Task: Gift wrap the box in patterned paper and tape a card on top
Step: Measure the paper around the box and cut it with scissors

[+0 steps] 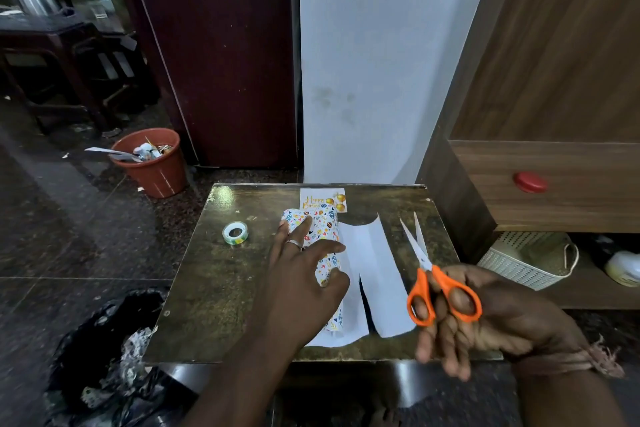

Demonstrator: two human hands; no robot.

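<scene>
A box wrapped in white paper with small coloured prints lies on the small dark table. My left hand rests on it with spread fingers, pressing the paper down. The paper's plain white underside spreads to the right, with a cut slit running up from its near edge. My right hand holds orange-handled scissors, fingers through the loops, blades open and pointing away above the table's right side. A "Happy Birthday" card lies behind the box. A roll of clear tape sits to the left.
A white wall and a dark door stand behind the table. A wooden cabinet with a red knob and a white basket are on the right. A brown bin stands on the floor at left, a black bag nearer.
</scene>
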